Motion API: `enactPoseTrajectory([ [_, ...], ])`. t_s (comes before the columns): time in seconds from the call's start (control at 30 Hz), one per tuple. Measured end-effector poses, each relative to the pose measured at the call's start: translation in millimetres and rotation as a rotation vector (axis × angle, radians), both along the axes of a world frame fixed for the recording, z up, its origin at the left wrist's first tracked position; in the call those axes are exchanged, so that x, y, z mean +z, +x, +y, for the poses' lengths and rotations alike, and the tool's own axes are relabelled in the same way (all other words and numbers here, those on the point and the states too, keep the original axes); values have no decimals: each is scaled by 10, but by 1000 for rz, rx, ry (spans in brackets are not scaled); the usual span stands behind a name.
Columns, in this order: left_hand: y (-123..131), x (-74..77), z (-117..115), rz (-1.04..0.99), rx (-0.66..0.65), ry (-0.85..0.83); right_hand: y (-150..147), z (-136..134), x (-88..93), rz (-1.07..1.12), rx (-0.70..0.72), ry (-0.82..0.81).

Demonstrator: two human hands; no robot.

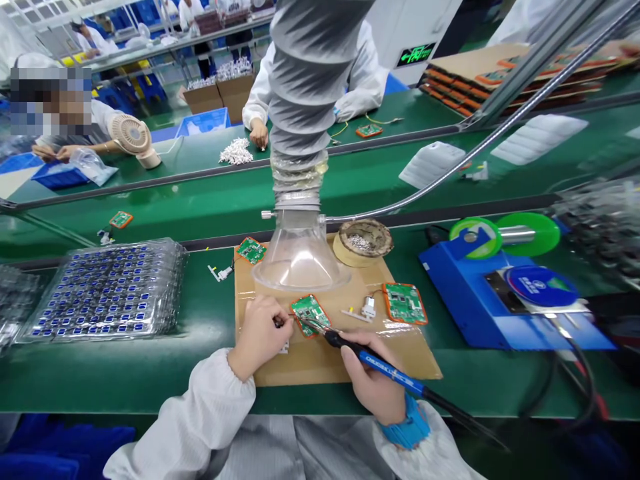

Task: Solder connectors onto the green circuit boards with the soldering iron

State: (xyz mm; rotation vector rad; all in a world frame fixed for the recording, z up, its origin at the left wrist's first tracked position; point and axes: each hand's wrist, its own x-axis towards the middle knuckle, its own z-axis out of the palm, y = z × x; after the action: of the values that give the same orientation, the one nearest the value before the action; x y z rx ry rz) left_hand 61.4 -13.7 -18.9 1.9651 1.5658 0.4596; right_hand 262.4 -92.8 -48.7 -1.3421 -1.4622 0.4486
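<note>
My right hand grips a soldering iron with a blue and black handle. Its metal tip points left and reaches over a green circuit board in an orange frame. At the left edge of that board, my left hand is closed in a pinch, and a thin dark wire runs from its fingertips to the board. Part of a small white piece shows below these fingers; the rest is hidden. A brown cardboard sheet lies under the board. Above it hangs a clear fume hood.
On the right are another framed board, a small white motor part, a round tin and a blue solder-reel stand. Stacked clear trays sit on the left. A flexible metal hose crosses above. Co-workers sit opposite.
</note>
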Motion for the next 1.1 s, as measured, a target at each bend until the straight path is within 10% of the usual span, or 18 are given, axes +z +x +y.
enactPoseTrajectory([
  [1.1, 1, -15, -1, -17, -12, 11, 13, 19, 35, 0, 11, 7],
])
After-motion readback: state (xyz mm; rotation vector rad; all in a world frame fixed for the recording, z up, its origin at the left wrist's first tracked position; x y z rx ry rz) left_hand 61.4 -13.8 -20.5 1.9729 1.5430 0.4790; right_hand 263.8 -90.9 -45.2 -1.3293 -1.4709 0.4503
